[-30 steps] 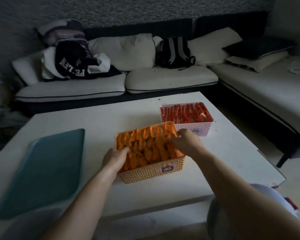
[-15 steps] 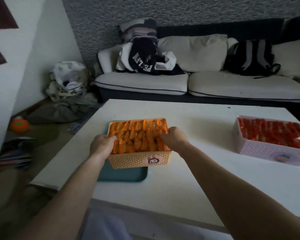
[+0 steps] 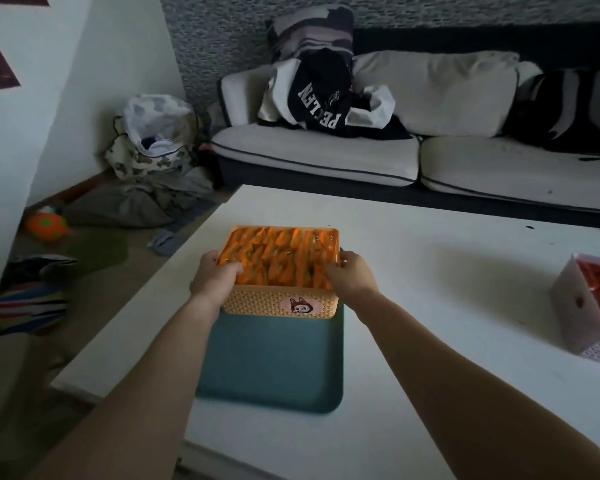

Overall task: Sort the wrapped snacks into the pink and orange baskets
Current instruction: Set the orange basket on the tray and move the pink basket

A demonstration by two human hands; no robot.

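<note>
Your left hand (image 3: 212, 279) grip clamps the orange basket (image 3: 280, 303) rim | your right hand (image 3: 351, 276) grip likewise | basket, full of orange snacks (image 3: 281, 252), over teal tray (image 3: 271, 362) | pink basket (image 3: 584, 313) far right on tabletop (image 3: 430, 271)

Both my forearms are in shot, bare from the bottom edge right up to the wrists, no sleeve showing. My left hand (image 3: 215, 280) and my right hand (image 3: 352, 277) are bare too: no gloves, rings or watch that I can make out in this dim light.
</note>
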